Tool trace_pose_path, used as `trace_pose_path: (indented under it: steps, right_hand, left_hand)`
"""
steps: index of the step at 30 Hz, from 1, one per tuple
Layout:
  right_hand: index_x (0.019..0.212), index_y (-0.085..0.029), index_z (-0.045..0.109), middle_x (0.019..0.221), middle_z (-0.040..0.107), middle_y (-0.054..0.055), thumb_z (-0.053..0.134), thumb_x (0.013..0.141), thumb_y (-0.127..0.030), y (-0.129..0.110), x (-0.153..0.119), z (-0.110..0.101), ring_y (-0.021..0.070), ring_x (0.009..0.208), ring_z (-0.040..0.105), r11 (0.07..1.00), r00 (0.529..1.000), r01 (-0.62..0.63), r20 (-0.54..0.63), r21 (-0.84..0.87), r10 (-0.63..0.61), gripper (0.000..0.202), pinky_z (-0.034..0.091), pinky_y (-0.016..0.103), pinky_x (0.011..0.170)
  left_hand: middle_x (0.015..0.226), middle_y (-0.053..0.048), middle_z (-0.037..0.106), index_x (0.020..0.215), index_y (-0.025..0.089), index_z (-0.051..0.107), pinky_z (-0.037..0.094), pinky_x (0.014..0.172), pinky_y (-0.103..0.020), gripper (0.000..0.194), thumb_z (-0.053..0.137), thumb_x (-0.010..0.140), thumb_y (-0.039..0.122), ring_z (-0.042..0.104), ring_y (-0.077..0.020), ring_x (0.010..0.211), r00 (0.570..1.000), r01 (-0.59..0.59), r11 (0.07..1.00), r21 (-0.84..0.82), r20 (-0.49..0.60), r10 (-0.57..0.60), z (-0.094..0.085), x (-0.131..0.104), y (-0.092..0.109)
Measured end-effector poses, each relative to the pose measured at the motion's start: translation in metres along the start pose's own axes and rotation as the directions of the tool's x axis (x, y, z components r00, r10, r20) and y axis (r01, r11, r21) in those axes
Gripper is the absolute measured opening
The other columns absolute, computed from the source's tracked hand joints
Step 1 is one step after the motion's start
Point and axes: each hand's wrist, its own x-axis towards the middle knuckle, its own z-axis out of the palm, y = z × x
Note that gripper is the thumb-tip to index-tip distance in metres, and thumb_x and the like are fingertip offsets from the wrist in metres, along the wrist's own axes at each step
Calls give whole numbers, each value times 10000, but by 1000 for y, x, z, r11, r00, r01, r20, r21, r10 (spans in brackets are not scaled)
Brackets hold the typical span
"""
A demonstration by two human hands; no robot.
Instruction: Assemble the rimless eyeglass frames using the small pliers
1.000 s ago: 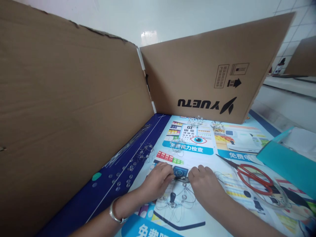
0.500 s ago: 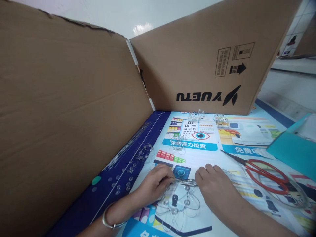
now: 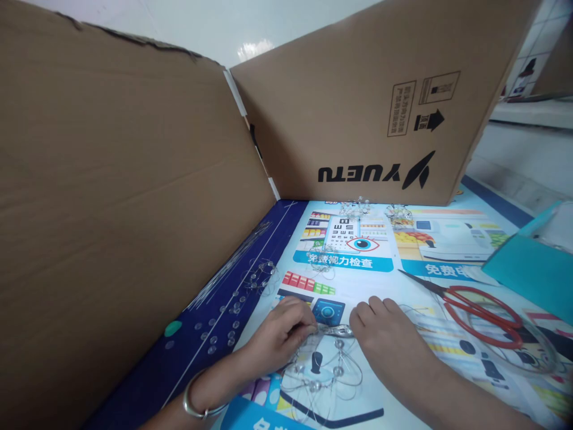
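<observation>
My left hand (image 3: pixel 289 328) is closed in a pinch on the beaded wire piece (image 3: pixel 316 385), a loose ring of thin looped wire with clear beads lying on the printed sheet. My right hand (image 3: pixel 380 325), closed in a fist, grips silver needle-nose pliers (image 3: pixel 338 330); their handles are hidden inside the fist. The slim jaws point left and reach the wire at my left fingertips. Exactly what the tips bite on is too small to make out.
Red-handled scissors (image 3: pixel 483 316) lie at the right over a coil of clear cord. Loose beads (image 3: pixel 212 340), straight wires (image 3: pixel 228 269) and a green disc (image 3: pixel 173 328) are on the left. Several beaded wire pieces (image 3: pixel 322 257) lie farther back. Cardboard panels (image 3: pixel 286 131) stand behind; a teal box (image 3: pixel 532 263) is right.
The whole view has shifted slightly. My right hand has moved a touch to the left with the pliers; my left hand keeps its pinch on the wire.
</observation>
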Motion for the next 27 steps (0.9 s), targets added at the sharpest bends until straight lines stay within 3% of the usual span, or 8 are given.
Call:
trace_pose_path:
  steps: [12, 27]
  right_hand:
    - [787, -157, 578, 710, 509, 44, 511, 714, -73, -8, 5, -1, 200, 665, 433, 997, 995, 25, -96, -69, -32, 130, 273, 350, 580]
    - [817, -161, 583, 717, 494, 55, 479, 736, -88, -13, 6, -6, 214, 670, 429, 993, 998, 14, -66, -117, -21, 150, 270, 363, 572]
  left_hand:
    - [735, -26, 532, 761, 159, 487, 370, 688, -295, 89, 465, 846, 143, 471, -153, 735, 998, 42, 992, 119, -45, -37, 7, 3, 0]
    - [700, -4, 502, 733, 162, 459, 346, 674, -285, 97, 458, 829, 146, 451, -141, 703, 995, 78, 981, 180, -71, -66, 11, 9, 0]
